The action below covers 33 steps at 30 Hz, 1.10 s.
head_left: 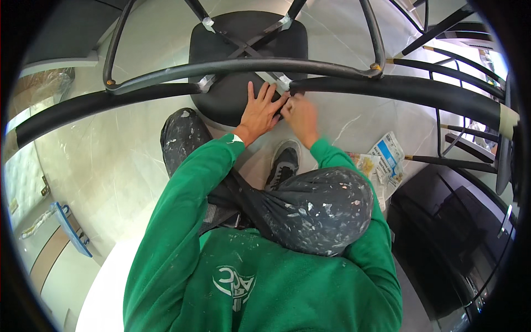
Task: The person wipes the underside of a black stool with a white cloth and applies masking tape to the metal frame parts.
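A black chair seat [221,102] lies upside down on the floor in front of me, its dark legs [398,91] spreading outward. Curved black bars [243,65] join the legs above it. Pale silvery wrapping [283,82] covers the leg joint nearest my hands. My left hand [259,113] rests on the underside of the seat with its fingers spread. Just to its right, beside that wrapped joint, my right hand [301,117] is closed, its fingertips pinched and slightly blurred. Whatever lies between those fingertips is too small to make out.
Printed newspaper sheets [387,160] lie on the tiled floor to the right. More black chair frames [470,69] crowd the far right, above a glossy dark panel [437,227]. At left is a blue object [72,229]. My shoe [284,165] is just below the seat.
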{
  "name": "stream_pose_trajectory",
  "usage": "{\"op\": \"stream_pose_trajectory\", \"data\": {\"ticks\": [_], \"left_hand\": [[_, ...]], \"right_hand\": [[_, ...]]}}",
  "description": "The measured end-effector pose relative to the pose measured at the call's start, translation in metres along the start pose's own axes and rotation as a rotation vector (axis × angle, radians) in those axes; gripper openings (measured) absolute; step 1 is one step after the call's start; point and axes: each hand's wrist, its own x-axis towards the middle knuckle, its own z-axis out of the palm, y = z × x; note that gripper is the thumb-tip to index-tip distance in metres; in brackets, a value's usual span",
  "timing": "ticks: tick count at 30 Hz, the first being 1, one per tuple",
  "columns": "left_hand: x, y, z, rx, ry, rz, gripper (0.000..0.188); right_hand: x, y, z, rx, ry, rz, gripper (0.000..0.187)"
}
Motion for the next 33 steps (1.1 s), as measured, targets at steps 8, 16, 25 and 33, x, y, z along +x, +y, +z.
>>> {"op": "stream_pose_trajectory", "data": {"ticks": [8,16,25,33], "left_hand": [[-0.013,-0.039,-0.002,-0.161,0.097,0.098,0.091],[0.013,-0.081,-0.015,0.042,0.141,-0.053,0.096],[0.036,-0.067,-0.002,0.093,0.181,-0.246,0.071],[-0.008,-0.063,-0.003,-0.207,0.445,-0.272,0.045]], "right_hand": [[-0.076,0.013,-0.031,0.394,0.070,0.155,0.011],[-0.126,0.025,-0.049,0.595,0.093,0.313,0.007],[-0.132,0.023,-0.047,0.648,0.050,0.336,0.008],[-0.121,0.015,-0.054,0.724,0.047,0.324,0.010]]}}
